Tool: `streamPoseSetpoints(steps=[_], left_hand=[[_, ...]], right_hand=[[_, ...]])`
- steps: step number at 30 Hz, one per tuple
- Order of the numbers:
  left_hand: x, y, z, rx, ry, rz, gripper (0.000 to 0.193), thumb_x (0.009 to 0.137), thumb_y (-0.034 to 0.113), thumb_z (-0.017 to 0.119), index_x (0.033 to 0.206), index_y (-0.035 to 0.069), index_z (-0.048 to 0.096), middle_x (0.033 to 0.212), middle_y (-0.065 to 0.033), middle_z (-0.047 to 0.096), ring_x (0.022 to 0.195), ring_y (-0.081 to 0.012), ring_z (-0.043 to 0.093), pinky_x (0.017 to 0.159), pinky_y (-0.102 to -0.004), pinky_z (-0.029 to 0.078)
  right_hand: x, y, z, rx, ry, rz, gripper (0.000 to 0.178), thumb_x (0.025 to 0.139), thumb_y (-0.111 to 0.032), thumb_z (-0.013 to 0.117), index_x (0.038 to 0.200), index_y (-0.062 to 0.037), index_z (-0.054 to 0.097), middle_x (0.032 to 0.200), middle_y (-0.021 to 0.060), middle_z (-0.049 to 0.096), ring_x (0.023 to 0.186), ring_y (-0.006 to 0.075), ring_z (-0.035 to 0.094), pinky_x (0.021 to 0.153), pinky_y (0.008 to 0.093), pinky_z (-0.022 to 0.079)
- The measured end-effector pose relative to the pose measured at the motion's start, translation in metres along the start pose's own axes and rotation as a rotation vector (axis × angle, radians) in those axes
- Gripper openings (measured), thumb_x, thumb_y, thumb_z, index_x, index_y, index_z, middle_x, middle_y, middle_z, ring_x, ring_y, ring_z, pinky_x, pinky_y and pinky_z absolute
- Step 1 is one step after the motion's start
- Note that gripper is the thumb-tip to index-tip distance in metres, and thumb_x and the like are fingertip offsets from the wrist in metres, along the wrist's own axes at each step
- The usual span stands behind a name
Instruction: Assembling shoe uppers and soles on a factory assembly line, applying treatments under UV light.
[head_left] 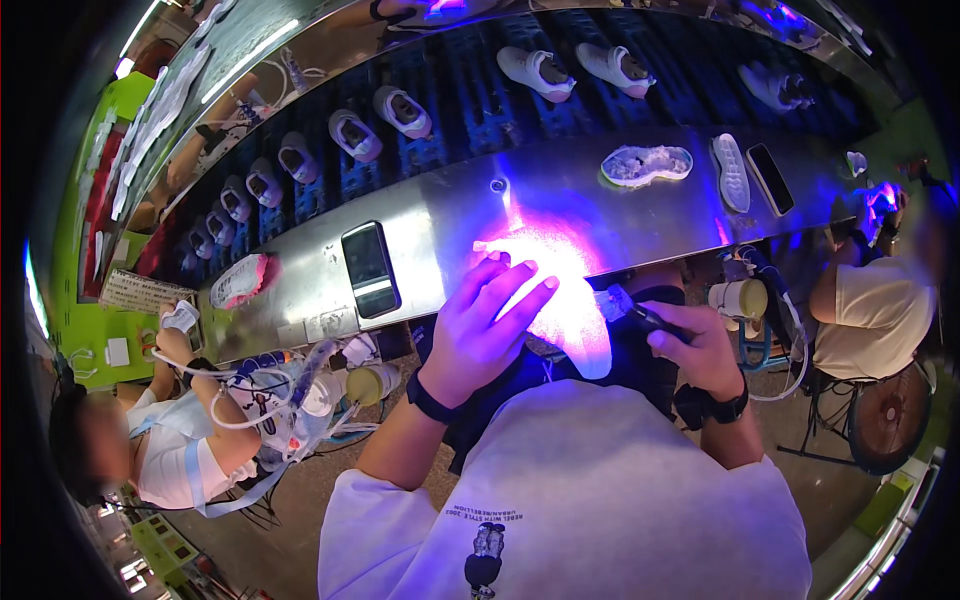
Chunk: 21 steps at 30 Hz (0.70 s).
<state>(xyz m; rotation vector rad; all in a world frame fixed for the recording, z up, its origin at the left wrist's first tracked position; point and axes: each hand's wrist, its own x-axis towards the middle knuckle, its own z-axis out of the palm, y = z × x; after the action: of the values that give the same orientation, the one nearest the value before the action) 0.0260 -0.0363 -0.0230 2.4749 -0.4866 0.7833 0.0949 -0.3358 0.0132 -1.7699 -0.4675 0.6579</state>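
Observation:
My left hand (480,325) rests with spread fingers on a white shoe sole (560,300) that glows violet-pink under a lamp. The sole lies half over the near edge of a long steel bench (440,215). My right hand (695,345) grips a dark pen-like tool (632,310) whose tip touches the sole's right side. Both wrists wear black bands.
A phone (369,268) lies left of the sole on the bench. Another sole (646,165), a white sole (730,172) and a second phone (770,178) lie farther right. White shoes (538,72) ride a belt behind. Other people sit at left (170,440) and right (870,300).

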Motion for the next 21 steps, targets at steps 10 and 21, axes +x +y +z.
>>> streamPoseSetpoints(steps=[10,21], left_hand=[[0.004,0.01,0.013,-0.103,-0.055,-0.139,0.072,0.06,-0.001,0.072,0.13,0.014,0.068,0.125,-0.0097,0.065,0.113,-0.0347,0.061,0.097,-0.0453,0.054],[0.007,0.016,0.03,-0.042,-0.093,-0.321,0.074,0.058,-0.001,0.078,0.129,0.018,0.069,0.123,-0.0071,0.065,0.11,-0.0293,0.063,0.09,-0.0394,0.056]], right_hand=[[-0.017,0.031,-0.001,0.204,0.048,0.063,0.038,0.095,-0.01,0.069,0.129,0.0045,0.066,0.085,0.0016,0.066,0.074,0.0075,0.058,0.069,0.0234,0.049],[-0.036,0.051,0.009,0.175,0.198,0.099,0.039,0.094,-0.009,0.07,0.132,0.0028,0.065,0.085,-0.0002,0.064,0.075,0.0073,0.059,0.07,0.0239,0.049]])
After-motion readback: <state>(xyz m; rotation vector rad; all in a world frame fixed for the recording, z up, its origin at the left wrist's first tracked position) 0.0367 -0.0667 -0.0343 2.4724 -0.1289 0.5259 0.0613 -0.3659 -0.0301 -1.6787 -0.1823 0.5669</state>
